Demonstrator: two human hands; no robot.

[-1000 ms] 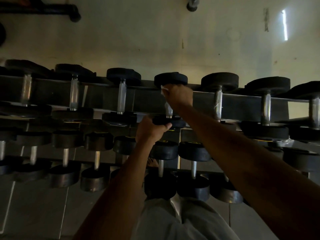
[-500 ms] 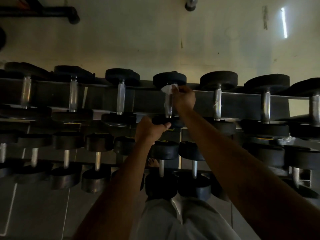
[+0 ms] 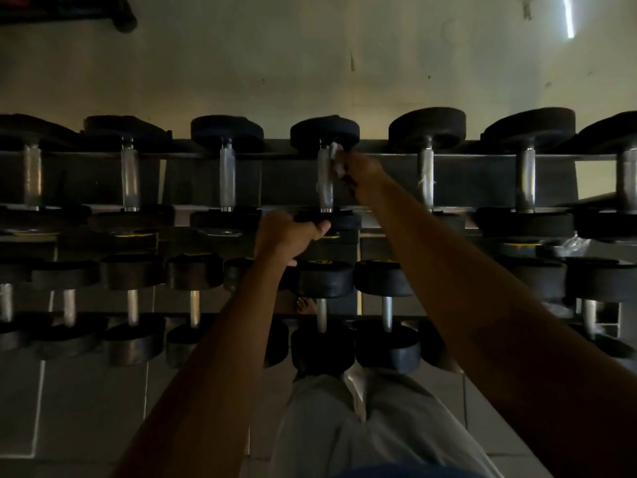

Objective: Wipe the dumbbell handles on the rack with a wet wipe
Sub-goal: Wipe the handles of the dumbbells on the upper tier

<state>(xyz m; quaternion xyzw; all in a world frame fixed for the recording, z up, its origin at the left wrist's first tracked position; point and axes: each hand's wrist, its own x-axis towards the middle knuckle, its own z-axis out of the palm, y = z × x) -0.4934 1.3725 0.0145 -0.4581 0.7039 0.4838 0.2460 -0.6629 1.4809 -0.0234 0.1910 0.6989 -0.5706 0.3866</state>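
Now, in the head view, my right hand [image 3: 362, 174] has slid off the handle [image 3: 325, 179] it covered a second ago: half a second back the wet wipe [image 3: 336, 160] was at the top of the bar, and here it sits along the bar's right edge, near the far head. I judge the stroke on this dumbbell [image 3: 324, 174] is close to done, with the bare metal showing down most of its length. My right grip is clenched round the wipe, pinching it against the bar from about 3 o'clock. My left hand [image 3: 287, 234] has not shifted; its grip stays curled over the near head [image 3: 327, 222] of the same dumbbell, steadying it on the rack [image 3: 389, 155]. From that left grip the handle runs up toward 12 o'clock, and the wipe lies at roughly 1 o'clock, well apart. The next handle [image 3: 426, 177] waits at 3 o'clock of my right hand, with pale shreds clinging to it; whether they are wipe lint I cannot tell in this dim light.
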